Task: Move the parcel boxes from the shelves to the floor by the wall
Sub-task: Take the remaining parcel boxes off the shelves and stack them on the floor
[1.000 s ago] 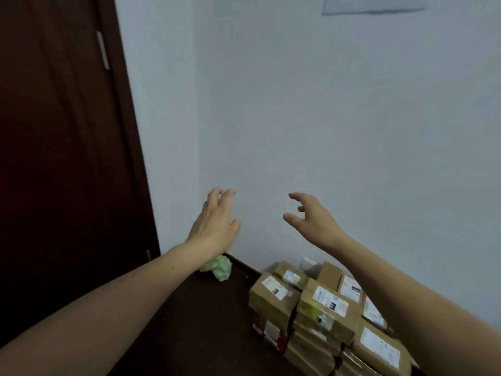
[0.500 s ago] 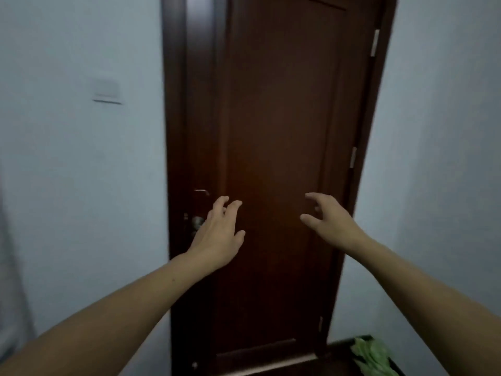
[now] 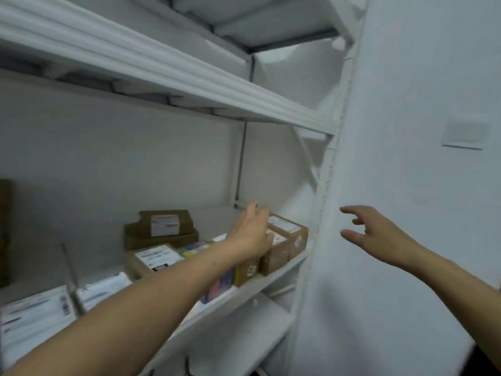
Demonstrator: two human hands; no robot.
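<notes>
I am reaching my left hand (image 3: 250, 234) into the white shelf (image 3: 271, 278), its fingers loosely spread and gripping nothing — it is hovering over the brown parcel boxes (image 3: 282, 241) sitting at the shelf's right front corner, though I cannot tell if it is touching them. My right hand (image 3: 379, 234) is hanging in the air in front of the white wall (image 3: 406, 104), off the right end of the shelf, fingers (image 3: 349, 210) spread and curled, holding nothing. More parcels are lying along the shelf's front edge toward the left — a labelled box (image 3: 154, 257) beside my forearm, white-labelled packets (image 3: 38, 310) at the left front. A flat brown box (image 3: 160, 229) is sitting nearer the shelf's back edge.
</notes>
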